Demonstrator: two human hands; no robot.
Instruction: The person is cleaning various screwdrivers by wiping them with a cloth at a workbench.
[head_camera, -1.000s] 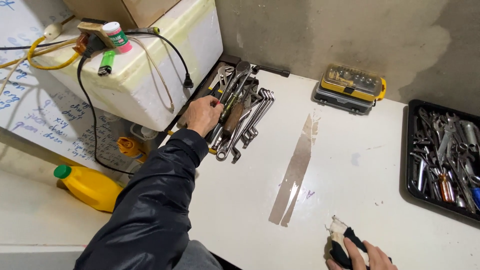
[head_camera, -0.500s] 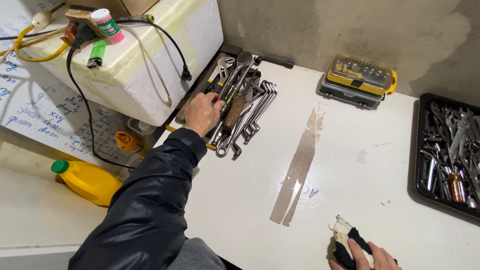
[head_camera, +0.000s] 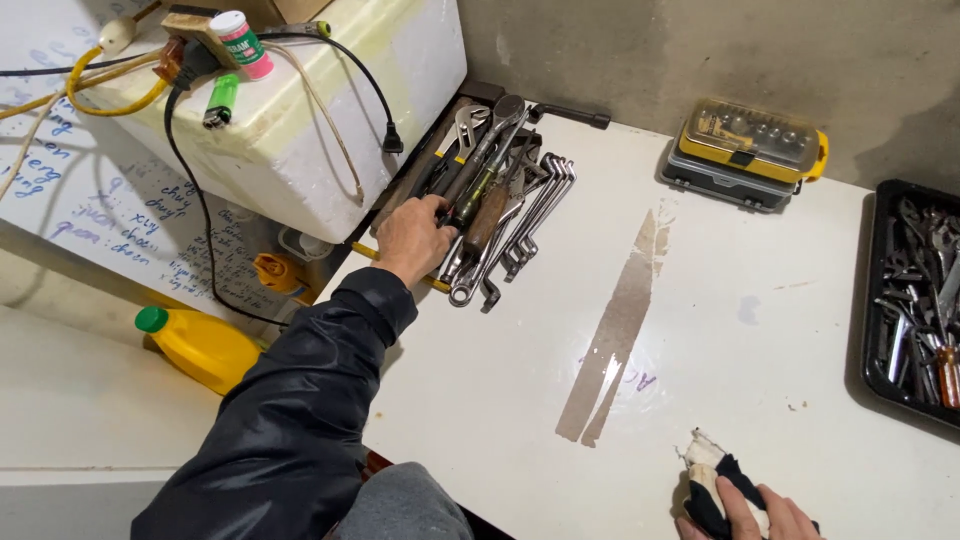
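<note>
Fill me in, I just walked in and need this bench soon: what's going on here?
A person in a dark jacket is at a white table. Their left hand rests on a pile of wrenches and other hand tools at the table's far left edge. Their right hand presses a dark and white rag onto the near edge. A yellow bit case and a black tray of tools sit to the right.
</note>
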